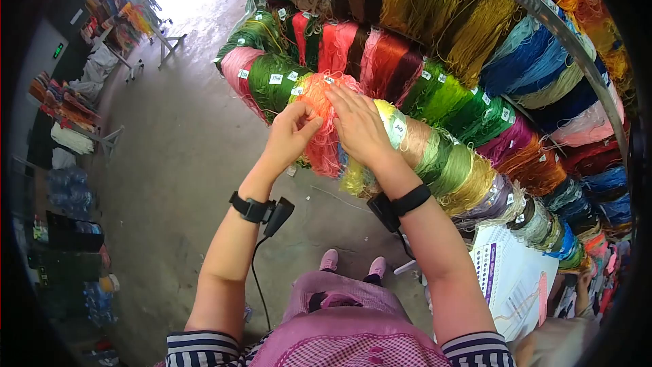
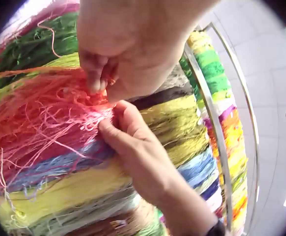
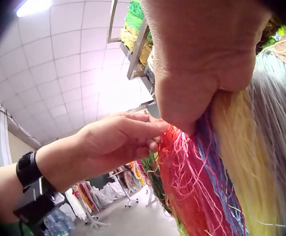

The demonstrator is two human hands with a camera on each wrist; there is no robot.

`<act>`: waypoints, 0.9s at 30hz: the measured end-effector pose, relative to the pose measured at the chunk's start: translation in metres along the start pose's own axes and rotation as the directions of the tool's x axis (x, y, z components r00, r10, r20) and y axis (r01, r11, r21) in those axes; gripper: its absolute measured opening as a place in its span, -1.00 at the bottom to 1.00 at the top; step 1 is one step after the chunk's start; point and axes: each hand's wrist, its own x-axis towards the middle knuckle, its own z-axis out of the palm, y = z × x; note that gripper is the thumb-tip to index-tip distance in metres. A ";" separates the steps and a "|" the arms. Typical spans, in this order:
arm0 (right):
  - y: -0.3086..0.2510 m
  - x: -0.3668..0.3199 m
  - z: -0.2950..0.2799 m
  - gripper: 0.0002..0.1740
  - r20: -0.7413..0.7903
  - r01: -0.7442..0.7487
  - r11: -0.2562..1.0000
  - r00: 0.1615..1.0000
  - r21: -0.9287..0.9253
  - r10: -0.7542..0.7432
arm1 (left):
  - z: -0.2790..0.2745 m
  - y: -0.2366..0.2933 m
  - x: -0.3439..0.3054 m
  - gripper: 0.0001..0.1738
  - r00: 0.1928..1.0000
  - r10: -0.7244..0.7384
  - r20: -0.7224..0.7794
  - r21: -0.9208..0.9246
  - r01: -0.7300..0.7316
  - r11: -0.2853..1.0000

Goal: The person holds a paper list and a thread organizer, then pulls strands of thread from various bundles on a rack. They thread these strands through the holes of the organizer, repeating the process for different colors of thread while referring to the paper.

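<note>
A skein of coral-orange and pink thread (image 1: 326, 153) hangs over a rail among other coloured skeins, its loose strands tangled near the top. At the skein's left side my left hand (image 1: 291, 132) pinches orange strands between thumb and fingers. My right hand (image 1: 358, 126) lies over the top right of the skein, fingers stretched along it. In the left wrist view, that right hand (image 2: 145, 160) holds the pink threads (image 2: 86, 120) with thumb and finger, close beside the left hand (image 2: 128, 54). The right wrist view shows the left hand (image 3: 108, 142) at the orange threads (image 3: 168, 147).
Pale yellow thread (image 3: 231, 147) hangs just right of the skein, dark green thread (image 1: 272, 75) to its left. More tagged skeins fill racks behind, under a curved metal bar (image 1: 550, 20). A printed white sheet (image 1: 506, 278) lies at right. Grey floor (image 1: 170, 183) stretches left.
</note>
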 end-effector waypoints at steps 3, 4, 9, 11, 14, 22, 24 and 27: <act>0.000 0.000 0.001 -0.48 0.009 -0.003 1.000 1.000 -0.008 0.003 | -0.001 0.010 -0.006 -0.85 0.967 -0.190 0.167 -0.500 0.250 0.829; 0.000 0.000 0.001 -0.48 0.012 -0.004 1.000 1.000 -0.010 0.005 | 0.000 0.009 -0.005 -0.85 0.968 -0.188 0.167 -0.500 0.247 0.830; -0.002 0.000 0.003 -0.48 -0.003 0.003 0.998 1.000 -0.068 -0.003 | -0.005 -0.006 0.001 -0.80 0.988 -0.157 0.013 0.122 0.154 0.981; -0.003 0.000 0.004 -0.48 -0.013 0.001 0.996 1.000 -0.084 -0.003 | -0.004 -0.005 -0.003 -0.77 0.982 -0.190 -0.007 0.073 0.190 0.979; -0.004 0.000 0.007 -0.48 -0.030 -0.002 0.996 1.000 -0.088 0.000 | -0.005 -0.003 -0.011 -0.74 0.969 -0.248 0.007 -0.130 0.247 0.960; -0.006 0.001 0.007 -0.49 -0.038 -0.009 0.991 0.999 -0.130 0.004 | -0.025 0.007 -0.034 -0.79 0.969 -0.235 -0.069 0.109 0.242 0.964; -0.005 0.001 0.008 -0.48 -0.038 -0.011 0.992 0.999 -0.129 0.006 | -0.036 0.006 -0.052 -0.80 0.955 -0.291 -0.064 -0.175 0.276 0.945; -0.005 0.002 0.008 -0.48 -0.034 -0.018 0.992 0.999 -0.128 0.014 | -0.065 -0.002 -0.090 -0.80 0.920 -0.386 -0.076 -0.235 0.359 0.903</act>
